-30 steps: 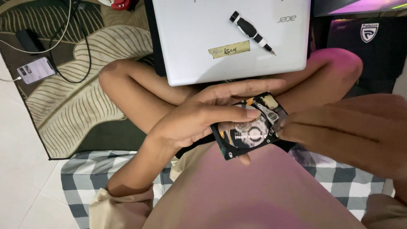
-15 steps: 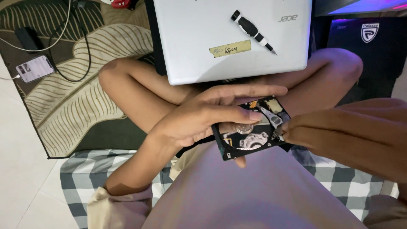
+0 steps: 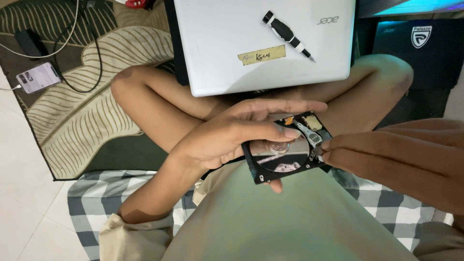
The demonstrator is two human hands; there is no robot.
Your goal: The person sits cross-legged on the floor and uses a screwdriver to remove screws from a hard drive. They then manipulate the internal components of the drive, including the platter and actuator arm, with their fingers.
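Observation:
An opened hard disk drive with a shiny platter and a black frame sits in my left hand, which grips it from the left with the thumb resting on the platter's top edge. My right hand comes in from the right, its fingertips pinched at the drive's right edge by the actuator arm. Whether a small part is between those fingertips cannot be told. Both hands hover over my crossed legs.
A closed silver laptop lies ahead of my legs with a black-and-white screwdriver and a yellow tape strip on its lid. A phone with cables lies on the leaf-patterned rug at left. A checked cloth is below.
The drive has tilted a little and the platter now faces the camera more. My right fingertips have closed in on its right edge. The left hand keeps its grip.

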